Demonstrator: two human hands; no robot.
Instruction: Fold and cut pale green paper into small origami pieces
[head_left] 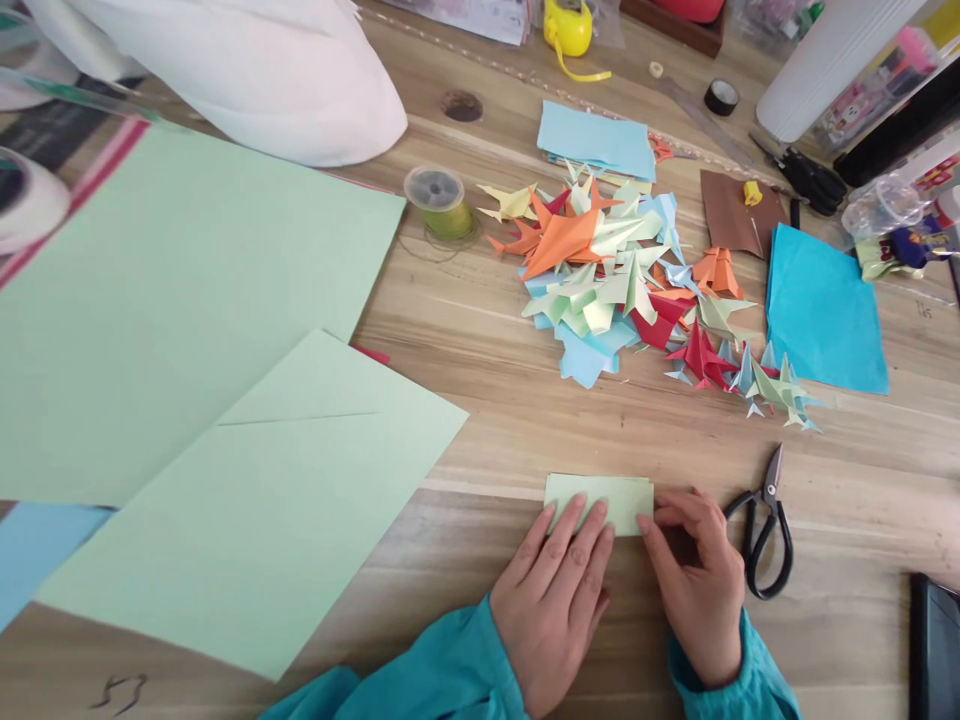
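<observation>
A small pale green piece of paper [628, 494], folded or stacked with its layers slightly offset along the top, lies on the wooden table. My left hand [559, 590] rests flat over its lower left part, fingers stretched out. At its right edge, my right hand [697, 570] is closed in a pinch, thumb against the paper's corner. Just right of that hand lie black-handled scissors [766, 530], blades pointing away. Beyond the paper is a heap of folded paper shapes [592, 250] in orange, green, red, blue and yellow.
Large green sheets [322, 500] cover the left side. A spool of yellow-green thread [442, 205] stands beside the heap. Bright blue paper [821, 310], brown paper [731, 205] and light blue sheets [596, 140] lie farther back. A dark-edged device [934, 650] sits at lower right.
</observation>
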